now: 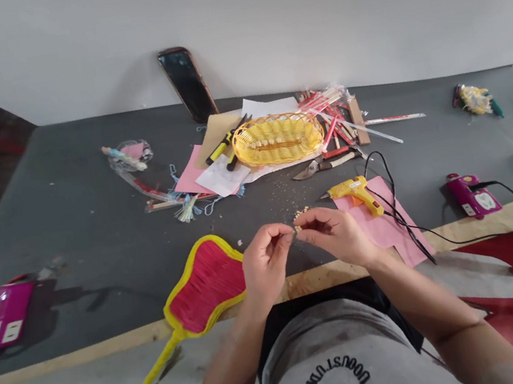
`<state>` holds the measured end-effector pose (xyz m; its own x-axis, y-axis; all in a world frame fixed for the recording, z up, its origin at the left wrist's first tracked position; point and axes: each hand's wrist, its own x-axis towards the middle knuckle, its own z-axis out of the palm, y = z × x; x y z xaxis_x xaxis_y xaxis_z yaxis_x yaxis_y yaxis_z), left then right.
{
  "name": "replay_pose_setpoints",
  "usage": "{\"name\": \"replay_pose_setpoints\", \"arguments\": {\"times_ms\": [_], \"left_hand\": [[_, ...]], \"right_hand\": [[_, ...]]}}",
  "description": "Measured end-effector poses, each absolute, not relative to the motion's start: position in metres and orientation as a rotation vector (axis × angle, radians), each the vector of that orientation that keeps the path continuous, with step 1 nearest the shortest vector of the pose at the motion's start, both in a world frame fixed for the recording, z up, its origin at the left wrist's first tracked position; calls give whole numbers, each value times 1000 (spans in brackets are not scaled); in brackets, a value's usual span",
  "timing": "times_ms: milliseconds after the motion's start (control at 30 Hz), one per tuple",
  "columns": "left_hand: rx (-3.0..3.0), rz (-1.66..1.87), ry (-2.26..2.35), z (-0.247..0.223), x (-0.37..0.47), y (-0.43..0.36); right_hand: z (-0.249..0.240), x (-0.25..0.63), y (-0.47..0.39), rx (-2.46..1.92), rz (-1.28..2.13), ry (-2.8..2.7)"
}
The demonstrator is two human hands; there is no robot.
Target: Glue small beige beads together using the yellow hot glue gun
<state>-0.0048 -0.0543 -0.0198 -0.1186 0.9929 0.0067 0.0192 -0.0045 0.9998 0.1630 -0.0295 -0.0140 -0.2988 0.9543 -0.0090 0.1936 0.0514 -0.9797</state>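
My left hand and my right hand meet low over the grey table, both closed in a pinch. A small pale-yellow knobbly piece shows at the right fingertips. What the left fingers pinch is too small to make out. Pale crumbs lie just beyond the hands. Beside my left wrist is a red paddle-shaped fan with a yellow wrapped rim and handle. Farther back, a yellow woven basket holds several small pale pieces in a row. The yellow glue gun lies right of my right hand.
Pruning shears, sticks in wrappers and papers surround the basket. A phone leans on the wall. Purple power boxes stand at both sides, with a black cable trailing along the right front edge.
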Motion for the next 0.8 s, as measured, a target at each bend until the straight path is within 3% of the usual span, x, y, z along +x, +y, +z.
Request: {"name": "replay_pose_setpoints", "arguments": {"times_ms": [567, 800], "left_hand": [[1600, 1324, 1277, -19, 7, -57], [1263, 1249, 1268, -19, 7, -58]], "right_hand": [[-13, 177, -36, -1042, 1131, -1656], [-19, 182, -35, -933, 1062, -1610]]}}
